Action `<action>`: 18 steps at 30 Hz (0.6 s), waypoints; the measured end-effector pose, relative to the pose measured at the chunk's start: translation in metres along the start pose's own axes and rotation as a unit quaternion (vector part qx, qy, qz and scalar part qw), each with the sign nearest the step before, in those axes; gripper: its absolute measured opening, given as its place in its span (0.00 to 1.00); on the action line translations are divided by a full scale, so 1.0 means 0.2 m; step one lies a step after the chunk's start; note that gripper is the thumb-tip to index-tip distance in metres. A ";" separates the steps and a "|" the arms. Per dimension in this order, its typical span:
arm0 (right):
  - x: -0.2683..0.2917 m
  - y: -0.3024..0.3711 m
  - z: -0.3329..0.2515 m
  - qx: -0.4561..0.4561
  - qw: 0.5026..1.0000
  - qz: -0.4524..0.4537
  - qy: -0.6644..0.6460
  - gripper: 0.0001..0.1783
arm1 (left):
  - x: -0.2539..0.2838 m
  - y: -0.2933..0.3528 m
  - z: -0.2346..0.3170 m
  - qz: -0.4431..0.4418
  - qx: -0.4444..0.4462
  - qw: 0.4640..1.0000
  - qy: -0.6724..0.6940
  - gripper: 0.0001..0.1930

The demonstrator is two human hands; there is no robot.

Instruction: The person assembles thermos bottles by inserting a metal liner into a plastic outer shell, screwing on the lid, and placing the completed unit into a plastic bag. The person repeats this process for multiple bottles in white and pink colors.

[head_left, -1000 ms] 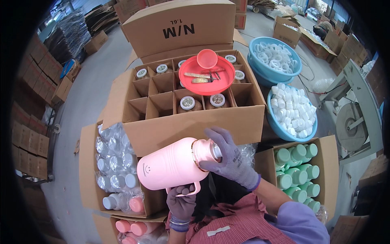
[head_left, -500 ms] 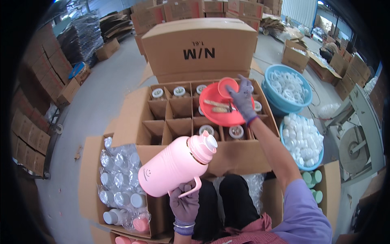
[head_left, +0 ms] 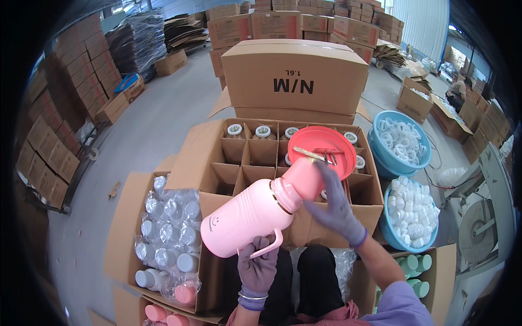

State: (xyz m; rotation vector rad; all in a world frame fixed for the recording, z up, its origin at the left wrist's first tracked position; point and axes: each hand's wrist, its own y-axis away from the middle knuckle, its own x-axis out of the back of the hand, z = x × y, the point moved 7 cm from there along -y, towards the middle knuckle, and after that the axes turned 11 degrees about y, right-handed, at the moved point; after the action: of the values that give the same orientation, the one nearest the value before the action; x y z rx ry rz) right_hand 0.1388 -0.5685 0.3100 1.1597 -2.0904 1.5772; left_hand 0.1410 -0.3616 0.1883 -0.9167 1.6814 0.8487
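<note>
Pink and smooth-walled, a large cylindrical flask hangs tilted in the head view, its base to the near left and its neck to the far right, above the near edge of a brown cardboard carton divided into cells. The left hand, in a grey-purple glove, closes around its loop handle, a hold that probably takes the weight and leaves the other arm free. A coral-pink plastic cup covers the neck, tipped along the same line. At its right side the gloved right hand spreads its thumb and fingers wide; whether they grip the cup I cannot tell. Behind, a shallow round red dish lies across the carton, likely to keep its slim hand tools within reach. To the right, blue basins keep loose white caps apart from translucent rings, presumably for easy picking.
</note>
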 end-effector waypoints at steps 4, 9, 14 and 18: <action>0.08 0.18 -0.16 0.026 0.996 -0.052 -0.061 0.42 | 0.05 0.07 0.02 -0.023 0.018 0.999 -0.029 0.09; 0.05 0.19 -0.06 -0.011 0.982 -0.055 -0.180 0.44 | -0.03 0.24 -0.02 0.006 0.005 0.995 -0.102 0.04; -0.21 0.32 0.03 -0.248 0.841 -0.101 -0.470 0.44 | -0.08 0.32 0.04 -0.087 -0.089 0.935 -0.333 0.10; -0.34 0.32 0.08 -0.276 0.738 -0.302 -0.536 0.35 | -0.20 0.28 0.11 -0.290 -0.195 0.573 -0.742 0.15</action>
State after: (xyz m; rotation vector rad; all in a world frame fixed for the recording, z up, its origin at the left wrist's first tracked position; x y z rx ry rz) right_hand 0.1389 -0.5493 0.2173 2.4308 -2.0143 -0.1696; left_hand 0.1102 -0.3090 0.2269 -0.5432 -0.3202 1.0022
